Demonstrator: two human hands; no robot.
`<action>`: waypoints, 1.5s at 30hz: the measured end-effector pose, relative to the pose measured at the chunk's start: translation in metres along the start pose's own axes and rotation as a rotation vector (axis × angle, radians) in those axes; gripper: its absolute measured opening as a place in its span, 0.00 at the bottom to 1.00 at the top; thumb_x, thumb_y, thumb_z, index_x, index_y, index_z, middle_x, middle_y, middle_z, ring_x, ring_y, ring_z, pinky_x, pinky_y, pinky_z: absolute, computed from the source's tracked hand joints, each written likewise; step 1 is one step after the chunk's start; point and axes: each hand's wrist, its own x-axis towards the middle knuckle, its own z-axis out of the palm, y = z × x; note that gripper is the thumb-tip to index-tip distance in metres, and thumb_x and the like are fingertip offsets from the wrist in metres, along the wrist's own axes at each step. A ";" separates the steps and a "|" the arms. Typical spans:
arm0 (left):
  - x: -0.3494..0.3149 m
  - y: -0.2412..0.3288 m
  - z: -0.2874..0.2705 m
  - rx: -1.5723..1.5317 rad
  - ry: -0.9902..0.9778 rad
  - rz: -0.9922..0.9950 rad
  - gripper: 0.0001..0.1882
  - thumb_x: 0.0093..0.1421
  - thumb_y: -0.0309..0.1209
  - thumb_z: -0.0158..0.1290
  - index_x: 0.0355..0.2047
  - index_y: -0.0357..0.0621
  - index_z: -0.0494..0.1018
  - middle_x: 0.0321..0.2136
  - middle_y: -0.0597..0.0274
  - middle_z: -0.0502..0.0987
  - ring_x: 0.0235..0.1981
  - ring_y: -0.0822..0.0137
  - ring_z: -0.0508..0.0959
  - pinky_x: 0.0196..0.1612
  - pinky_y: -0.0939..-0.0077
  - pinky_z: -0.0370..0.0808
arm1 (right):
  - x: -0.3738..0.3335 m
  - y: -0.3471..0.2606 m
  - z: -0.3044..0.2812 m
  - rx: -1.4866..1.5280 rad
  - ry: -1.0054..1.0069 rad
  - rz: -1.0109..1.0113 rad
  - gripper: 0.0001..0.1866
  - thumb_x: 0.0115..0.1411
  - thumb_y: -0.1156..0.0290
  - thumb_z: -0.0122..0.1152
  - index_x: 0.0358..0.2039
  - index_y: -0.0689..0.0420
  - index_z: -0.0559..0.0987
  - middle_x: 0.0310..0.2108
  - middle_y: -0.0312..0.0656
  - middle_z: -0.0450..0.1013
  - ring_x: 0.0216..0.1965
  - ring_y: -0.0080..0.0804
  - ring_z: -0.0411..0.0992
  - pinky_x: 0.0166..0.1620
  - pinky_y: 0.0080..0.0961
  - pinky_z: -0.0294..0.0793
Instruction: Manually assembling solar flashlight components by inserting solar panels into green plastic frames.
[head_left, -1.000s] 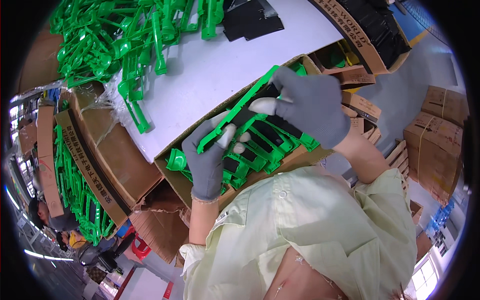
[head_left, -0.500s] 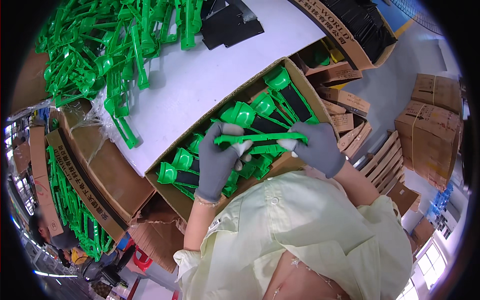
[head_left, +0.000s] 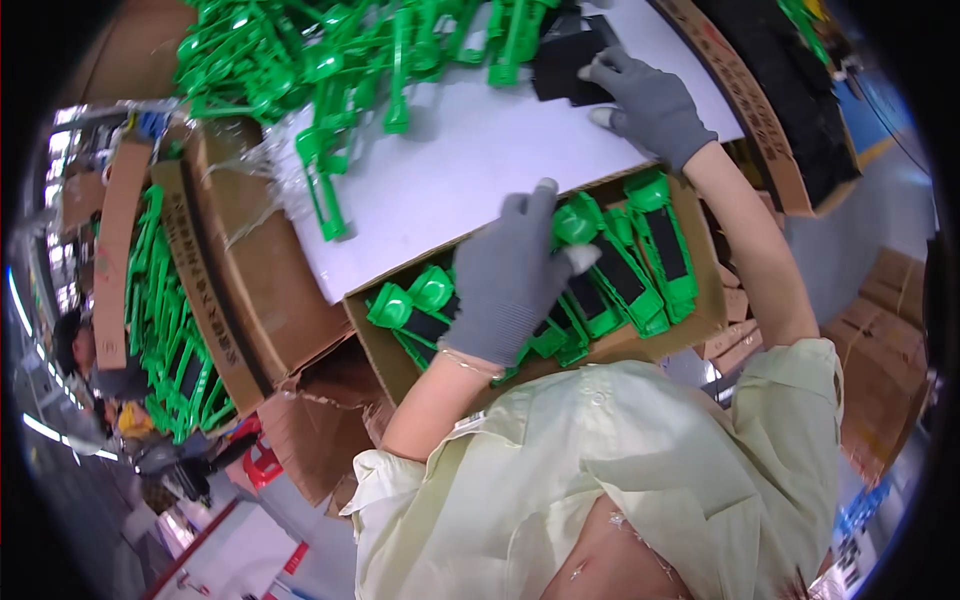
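Observation:
My left hand (head_left: 510, 275), in a grey glove with pale fingertips, hovers over an open cardboard box (head_left: 712, 285), thumb apart from the fingers and nothing in it. Inside the box lie several green plastic parts (head_left: 655, 225) fitted with black panels, side by side; my left hand hides some of them. Beyond the box my gloved right hand (head_left: 655, 105) reaches over the white tabletop (head_left: 440, 170). Its thumb and fingers are apart at the edge of some flat black pieces (head_left: 568, 62); it holds nothing I can see.
Loose green plastic parts (head_left: 250, 65) are heaped at the far left of the table. A carton of black pieces (head_left: 770, 90) stands at the far right. Left of me is a carton of green parts (head_left: 180, 330). Stacked cartons (head_left: 880, 350) stand on the right; a person (head_left: 85, 345) is at far left.
The green part held between both hands has left them. My right hand has moved away to the black pieces, my left hand has opened over the box, and the view has shifted.

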 end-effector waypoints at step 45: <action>-0.052 -0.052 -0.026 -1.414 0.110 -0.480 0.16 0.59 0.25 0.51 0.47 0.31 0.71 0.34 0.55 0.78 0.31 0.66 0.79 0.33 0.80 0.79 | -0.076 -0.125 -0.070 1.418 -0.353 0.503 0.12 0.63 0.69 0.48 0.44 0.60 0.72 0.22 0.34 0.72 0.17 0.10 0.62 0.22 0.09 0.62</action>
